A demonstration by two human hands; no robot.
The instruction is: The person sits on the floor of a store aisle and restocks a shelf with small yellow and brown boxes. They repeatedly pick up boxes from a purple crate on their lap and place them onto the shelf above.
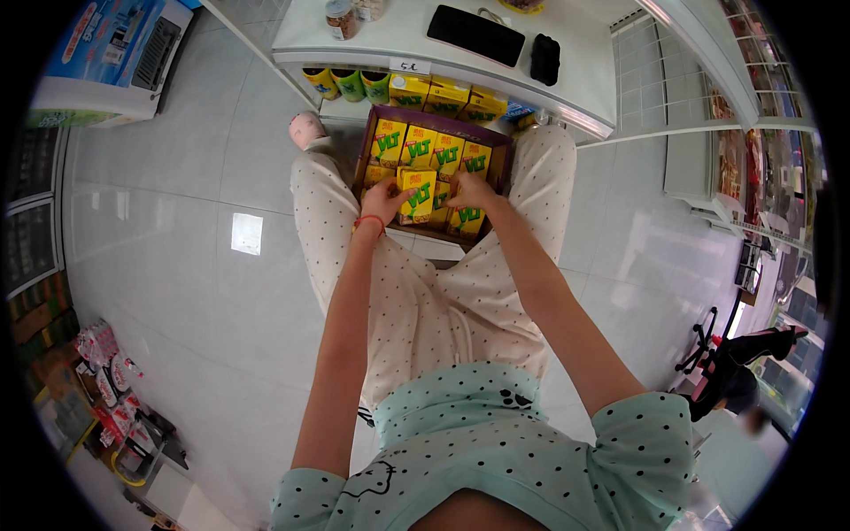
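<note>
A cardboard tray [372, 133] with dark purple walls lies between my knees, filled with several yellow drink cartons [434, 146]. One yellow pack of cartons [416, 196] is lifted at the tray's near side. My left hand [382, 202], with a red band at the wrist, grips its left side. My right hand [472, 191] grips its right side. Both forearms reach forward from the lower edge over my dotted trousers.
A white shelf unit [575, 97] stands just beyond the tray, with yellow cartons [443, 93] and green and yellow cans [350, 84] on its lower level. A black flat device [475, 35] and a jar [340, 18] lie on top. Packaged goods [106, 380] sit lower left.
</note>
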